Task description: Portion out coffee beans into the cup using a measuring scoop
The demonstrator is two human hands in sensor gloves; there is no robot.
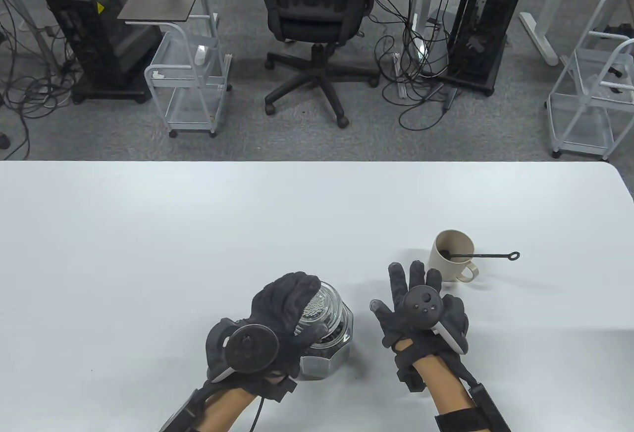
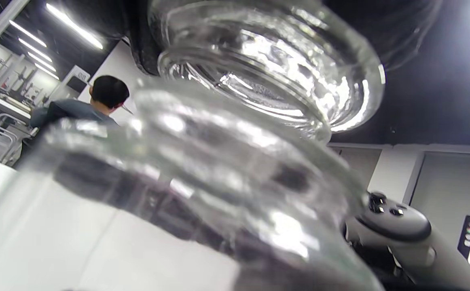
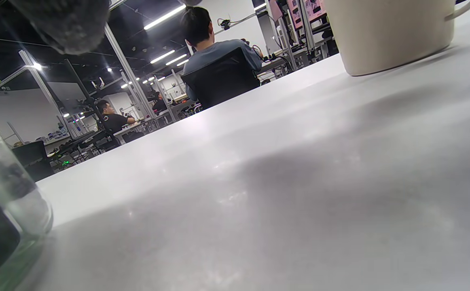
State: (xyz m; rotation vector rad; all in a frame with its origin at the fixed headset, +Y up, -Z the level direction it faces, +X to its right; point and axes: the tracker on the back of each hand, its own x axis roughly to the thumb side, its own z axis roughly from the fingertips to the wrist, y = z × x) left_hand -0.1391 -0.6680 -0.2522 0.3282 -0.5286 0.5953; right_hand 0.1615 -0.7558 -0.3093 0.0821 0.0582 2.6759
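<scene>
A faceted glass jar (image 1: 333, 345) with dark coffee beans in its lower part stands near the table's front edge. My left hand (image 1: 290, 305) grips its glass lid (image 1: 317, 305), tilted over the jar's mouth; whether lid and jar touch I cannot tell. The left wrist view shows the lid (image 2: 271, 60) above the jar's threaded neck (image 2: 202, 178). My right hand (image 1: 413, 298) lies flat on the table to the right of the jar, fingers spread and holding nothing. Beyond its fingertips stands a beige cup (image 1: 448, 256). A black measuring scoop (image 1: 488, 255) sits bowl-down in the cup, handle pointing right.
The white table (image 1: 198, 234) stretches away on the left and at the back. Beyond its far edge are an office chair (image 1: 317, 11), wire carts and cabled equipment on the floor. The right wrist view shows the cup (image 3: 388, 36), the jar's wall (image 3: 4, 202) and seated people far off.
</scene>
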